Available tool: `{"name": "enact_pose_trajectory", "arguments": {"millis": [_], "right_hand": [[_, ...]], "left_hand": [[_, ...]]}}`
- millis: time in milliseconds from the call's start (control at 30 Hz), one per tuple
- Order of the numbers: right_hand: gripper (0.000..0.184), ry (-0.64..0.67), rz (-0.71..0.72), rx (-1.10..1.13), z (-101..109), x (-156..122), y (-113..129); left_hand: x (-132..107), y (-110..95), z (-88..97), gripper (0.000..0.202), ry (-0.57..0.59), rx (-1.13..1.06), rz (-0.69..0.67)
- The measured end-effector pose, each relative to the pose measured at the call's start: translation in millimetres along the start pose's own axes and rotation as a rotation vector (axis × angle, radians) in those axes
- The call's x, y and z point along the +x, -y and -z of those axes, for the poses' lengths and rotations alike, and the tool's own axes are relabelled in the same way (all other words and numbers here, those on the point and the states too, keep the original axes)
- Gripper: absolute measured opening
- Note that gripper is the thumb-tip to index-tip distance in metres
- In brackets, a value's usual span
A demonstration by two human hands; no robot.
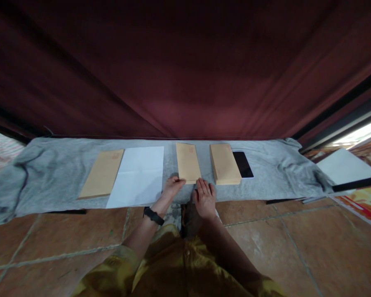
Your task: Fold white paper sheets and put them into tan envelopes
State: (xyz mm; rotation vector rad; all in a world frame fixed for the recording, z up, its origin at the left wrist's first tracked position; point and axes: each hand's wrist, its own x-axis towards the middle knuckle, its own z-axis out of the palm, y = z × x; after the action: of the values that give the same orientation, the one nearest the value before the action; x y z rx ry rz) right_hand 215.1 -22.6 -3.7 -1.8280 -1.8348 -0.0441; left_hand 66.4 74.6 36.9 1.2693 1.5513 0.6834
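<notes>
A single tan paper envelope (188, 162), with a small reddish print near its top, lies upright in front of me on the grey cloth. My left hand (173, 185) pinches its lower left corner between thumb and fingers and wears a black wristband. At the lower right corner, the outstretched fingertips of my right hand (205, 198) rest against the envelope's edge. To the right sits a thick stack of tan envelopes (225, 163). On the left, blank white paper (139, 173) with a faint crease lies beside another tan envelope pile (102, 173).
A dark-screened phone (243, 164) lies partly under the right stack. The narrow bench's grey cloth (275, 169) is wrinkled at both ends. A dark red curtain (185, 82) hangs behind it. Below are brown floor tiles (89, 235); a white sheet (346, 165) is at far right.
</notes>
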Motion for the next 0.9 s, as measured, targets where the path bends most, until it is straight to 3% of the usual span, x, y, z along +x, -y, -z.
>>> {"name": "enact_pose_trajectory", "arguments": {"millis": [233,367,533,633,733,900], "right_hand": [[0.044,0.050,-0.051,-0.031,15.9,24.9,17.3],[0.042,0.057,-0.117,0.084,22.4,36.7,21.9],[0.028,-0.059,-0.371,0.608,21.4,51.2,17.1],[0.027,-0.107,-0.631,1.097,13.5,55.8,20.3],[0.029,-0.112,-0.815,1.467,4.6,53.3,29.1],[0.033,-0.051,-0.913,1.655,-6.9,42.9,40.4]], "left_hand": [[-20.2,-24.2,-11.7,0.012,0.038,-0.201,-0.070],[-34.1,-45.3,-9.2,0.023,0.044,-0.254,-0.125],[-45.1,-54.8,7.7,0.044,0.021,-0.323,-0.119],[-44.4,-41.5,14.4,0.043,-0.035,-0.304,-0.052],[-43.3,-24.2,13.5,0.045,-0.006,-0.317,0.044],[-42.4,-9.0,2.7,0.042,0.105,-0.405,0.104]]}}
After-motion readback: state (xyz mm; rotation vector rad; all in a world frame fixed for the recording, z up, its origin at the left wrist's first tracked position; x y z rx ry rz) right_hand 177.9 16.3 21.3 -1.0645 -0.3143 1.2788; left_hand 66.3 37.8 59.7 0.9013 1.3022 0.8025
